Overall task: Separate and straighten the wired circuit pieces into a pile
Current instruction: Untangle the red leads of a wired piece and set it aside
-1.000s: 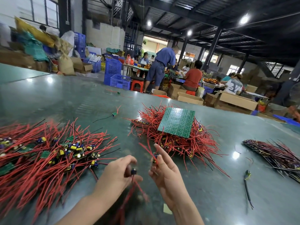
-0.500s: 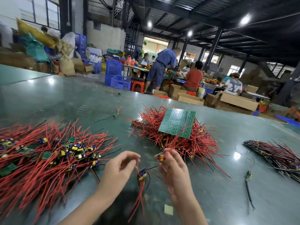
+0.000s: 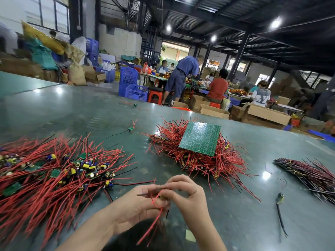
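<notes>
Left hand and right hand both pinch one wired piece | risk: its red wire hanging below may snag, so tugging could tear it.

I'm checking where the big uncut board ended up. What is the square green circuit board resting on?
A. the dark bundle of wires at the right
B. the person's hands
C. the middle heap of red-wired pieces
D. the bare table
C: the green circuit board lies tilted on top of the middle heap of red-wired pieces, apart from the dark bundle and from both hands.
</notes>
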Tool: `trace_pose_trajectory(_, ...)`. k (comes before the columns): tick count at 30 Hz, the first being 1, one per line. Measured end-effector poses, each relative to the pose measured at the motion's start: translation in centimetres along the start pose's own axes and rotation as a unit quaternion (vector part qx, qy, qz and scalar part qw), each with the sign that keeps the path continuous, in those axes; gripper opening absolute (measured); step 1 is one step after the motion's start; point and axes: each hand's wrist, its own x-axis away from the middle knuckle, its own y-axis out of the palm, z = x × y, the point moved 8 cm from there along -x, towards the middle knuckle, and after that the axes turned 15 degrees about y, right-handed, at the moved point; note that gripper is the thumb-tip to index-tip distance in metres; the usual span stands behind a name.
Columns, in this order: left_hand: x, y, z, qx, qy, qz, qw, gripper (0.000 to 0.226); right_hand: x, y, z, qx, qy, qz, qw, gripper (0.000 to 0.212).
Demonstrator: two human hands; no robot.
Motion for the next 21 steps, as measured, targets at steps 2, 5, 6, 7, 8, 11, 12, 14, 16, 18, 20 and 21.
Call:
trace_pose_trajectory(2, 0.1, -0.2, 0.0, -0.06, 0.004, 0.002, 0.998, 0.041, 0.0, -0.2, 0.0, -0.015, 0.01, -0.001, 1.0, 0.009)
trace_pose_trajectory(5, -0.1, -0.1, 0.0, -0.125, 0.016, 0.009, 0.992, 0.022, -0.1, -0.8, 0.4, -0.067, 0.043, 0.007, 0.997, 0.011)
trace_pose_trajectory(6, 0.0, -0.1, 0.0, -0.12, 0.013, 0.018, 0.993, 0.02, -0.1, -0.9, 0.6, -0.084, 0.058, 0.003, 0.995, 0.016)
trace_pose_trajectory(7, 0.0, -0.1, -0.1, -0.115, 0.011, 0.023, 0.993, 0.02, -0.1, -0.9, 0.8, -0.093, 0.07, -0.004, 0.993, 0.021)
trace_pose_trajectory(8, 0.0, 0.0, -0.1, -0.115, 0.009, 0.021, 0.993, 0.02, -0.2, -0.8, 0.9, -0.091, 0.079, -0.01, 0.993, 0.023)
trace_pose_trajectory(11, 0.3, 0.4, -0.2, -0.116, -0.013, -0.006, 0.993, 0.015, -0.2, -0.2, 1.1, -0.053, 0.091, -0.02, 0.994, 0.024)
trace_pose_trajectory(12, 0.3, 0.6, -0.5, -0.12, -0.031, -0.018, 0.992, 0.013, -0.2, -0.1, 1.1, -0.051, 0.095, -0.021, 0.994, 0.025)
trace_pose_trajectory(14, 0.4, 0.8, -0.7, -0.143, -0.056, -0.034, 0.988, 0.012, -0.2, -0.1, 1.3, -0.067, 0.109, -0.022, 0.992, 0.027)
trace_pose_trajectory(16, 0.0, 1.1, -0.4, -0.179, -0.053, -0.031, 0.982, 0.002, -0.2, -0.2, 1.6, -0.1, 0.129, -0.027, 0.986, 0.026)
trace_pose_trajectory(18, -0.2, 1.4, -0.2, -0.158, -0.054, -0.012, 0.986, 0.02, -0.2, -0.1, 2.0, -0.167, 0.155, -0.038, 0.973, 0.026)
trace_pose_trajectory(20, -0.1, 1.8, 0.2, -0.17, -0.028, -0.014, 0.985, 0.019, -0.2, 0.2, 2.4, -0.239, 0.183, -0.037, 0.953, 0.026)
trace_pose_trajectory(21, 0.0, 2.1, 0.4, -0.19, -0.003, -0.024, 0.981, 0.023, -0.1, 0.5, 2.7, -0.278, 0.198, -0.036, 0.939, 0.024)
